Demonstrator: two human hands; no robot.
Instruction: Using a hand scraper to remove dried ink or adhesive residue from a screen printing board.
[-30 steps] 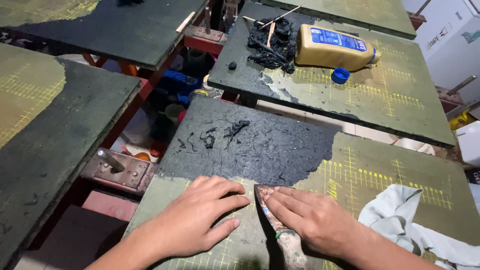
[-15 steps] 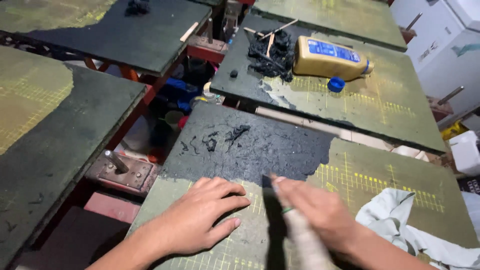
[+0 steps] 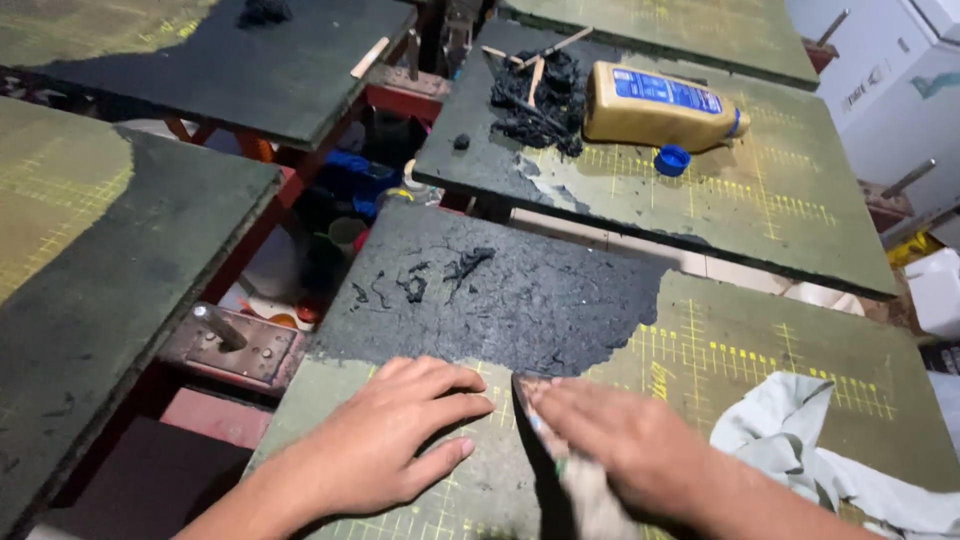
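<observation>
Two bare hands are resting at the near edge of a green gridded board, seen from above. The left hand (image 3: pixel 385 445) is lying flat with its fingers spread wide, pressing palm-down on the tabletop (image 3: pixel 780 345), holding nothing. The right hand (image 3: pixel 625 450), just beside it at 3 o'clock, is blurred and is curling over a pale scraper (image 3: pixel 560 465) whose dark-edged blade is sitting between the two hands; how tightly the fingers are closing on it cannot be told. At 3 o'clock from the right hand, a crumpled pale cloth (image 3: pixel 800 440) is lying on the board. At 12 o'clock from the hands, a patch of black residue (image 3: pixel 520 300) is covering the far left part of the board, with small curled black scrapings (image 3: pixel 440 275) sitting on top of it. At 9 o'clock, beyond the board's edge, a metal bracket with a bolt (image 3: pixel 225 340) is showing on a red frame, and another dark board (image 3: pixel 110 260) is lying well apart to the left. Farther off at 12 o'clock, a second board (image 3: pixel 720 190) is carrying a yellow plastic bottle (image 3: pixel 660 105) lying on its side, a blue cap (image 3: pixel 673 160) just beside it, and a heap of black scrapings with wooden sticks (image 3: pixel 535 90) at the bottle's 9 o'clock.
</observation>
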